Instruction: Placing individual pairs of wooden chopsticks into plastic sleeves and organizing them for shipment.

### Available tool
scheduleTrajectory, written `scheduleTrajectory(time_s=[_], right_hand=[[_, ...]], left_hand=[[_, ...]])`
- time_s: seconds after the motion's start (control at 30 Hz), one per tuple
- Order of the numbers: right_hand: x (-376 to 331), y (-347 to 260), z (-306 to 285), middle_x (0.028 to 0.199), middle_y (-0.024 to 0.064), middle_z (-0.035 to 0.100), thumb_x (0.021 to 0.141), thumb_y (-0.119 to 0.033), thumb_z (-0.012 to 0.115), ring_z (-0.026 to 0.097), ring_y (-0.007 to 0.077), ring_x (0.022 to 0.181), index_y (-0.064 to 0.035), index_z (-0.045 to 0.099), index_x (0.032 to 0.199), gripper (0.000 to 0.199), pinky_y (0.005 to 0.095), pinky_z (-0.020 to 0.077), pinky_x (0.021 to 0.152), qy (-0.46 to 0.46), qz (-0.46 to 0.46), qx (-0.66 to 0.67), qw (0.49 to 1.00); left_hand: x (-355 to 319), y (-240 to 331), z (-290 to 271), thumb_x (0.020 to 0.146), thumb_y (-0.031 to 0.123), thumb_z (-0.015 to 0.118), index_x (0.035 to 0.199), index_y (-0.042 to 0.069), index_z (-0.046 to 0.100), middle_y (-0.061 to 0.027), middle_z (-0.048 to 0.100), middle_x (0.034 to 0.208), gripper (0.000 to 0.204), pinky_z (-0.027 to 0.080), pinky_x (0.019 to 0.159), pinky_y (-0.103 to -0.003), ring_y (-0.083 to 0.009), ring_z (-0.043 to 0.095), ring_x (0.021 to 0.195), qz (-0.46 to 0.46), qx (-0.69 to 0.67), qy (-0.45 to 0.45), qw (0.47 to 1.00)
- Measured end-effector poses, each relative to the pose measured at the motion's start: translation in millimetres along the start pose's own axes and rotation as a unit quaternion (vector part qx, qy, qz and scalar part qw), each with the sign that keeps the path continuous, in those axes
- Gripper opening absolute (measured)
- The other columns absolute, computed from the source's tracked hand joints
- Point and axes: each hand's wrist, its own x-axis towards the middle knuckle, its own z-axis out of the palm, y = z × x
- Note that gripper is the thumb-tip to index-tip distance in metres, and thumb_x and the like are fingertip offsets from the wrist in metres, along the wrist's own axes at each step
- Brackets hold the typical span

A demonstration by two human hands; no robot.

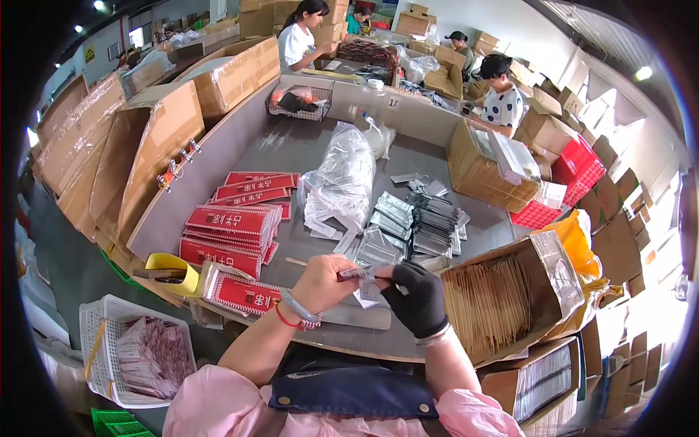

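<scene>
In front of me, at the near side of the table, both hands meet over a small grey-and-white packet [366,272]. My left hand [323,284], bare with bracelets at the wrist, pinches one end of it. A black fingerless glove covers my right hand [418,297], whose thumb and fingertips close on the other end. Just beyond lie rows of small silver and dark packets [416,218] and a clear plastic bag [342,175] spilling white slips. Left of my hands are stacks of red printed sleeves [229,233], some in a small open box [206,280].
A yellow tub [172,275] stands at the table's left edge, above a white basket [102,349] of reddish packets. To the right sits a carton [542,266] packed with brown sleeves. A wire basket [300,102] is at the back. Several people work beyond the grey partition [419,124].
</scene>
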Motion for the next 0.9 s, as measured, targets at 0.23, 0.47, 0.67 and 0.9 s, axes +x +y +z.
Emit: scheduleTrajectory(time_s=[0.23,0.47,0.67,0.9], right_hand=[[15,-14,7,0.081,0.0088,0.067,0.073,-0.009,0.072,0.064,0.0308,0.076,-0.0112,0.069,0.094,0.021,0.0394,0.0518,0.067,-0.005,-0.188,-0.157,0.969],[24,-22,29,0.091,0.0091,0.068,0.080,-0.005,0.072,0.066,0.0208,0.083,-0.0036,0.068,0.099,0.019,0.0307,0.0513,0.076,0.055,-0.147,-0.025,0.987],[42,5,50,0.090,0.0030,0.068,0.085,-0.009,0.075,0.062,0.0083,0.083,0.0017,0.064,0.114,0.033,0.0252,0.0497,0.075,-0.095,0.042,0.238,0.966],[73,-23,75,0.077,0.0002,0.067,0.085,-0.010,0.073,0.056,0.0050,0.073,0.0013,0.070,0.096,0.016,0.0243,0.0464,0.065,-0.174,0.102,0.063,0.977]], left_hand=[[-19,4,-19,0.092,0.008,0.064,0.111,-0.001,0.066,0.0034,0.059,0.077,0.021,0.042,0.062,-0.022,-0.0030,0.051,0.071,-0.079,-0.243,-0.116,0.960],[-39,10,-39,0.094,0.013,0.065,0.114,-0.004,0.064,0.0023,0.065,0.076,0.026,0.043,0.054,-0.018,-0.0010,0.054,0.063,-0.085,-0.151,0.006,0.985],[-41,-3,-65,0.094,0.015,0.065,0.109,-0.005,0.065,-0.0018,0.067,0.077,0.024,0.048,0.053,-0.021,-0.0047,0.057,0.059,-0.102,-0.179,0.033,0.978],[-32,-29,-81,0.093,0.014,0.066,0.100,-0.005,0.067,-0.0031,0.067,0.076,0.020,0.050,0.055,-0.024,-0.0067,0.060,0.063,-0.069,-0.054,0.083,0.993]])
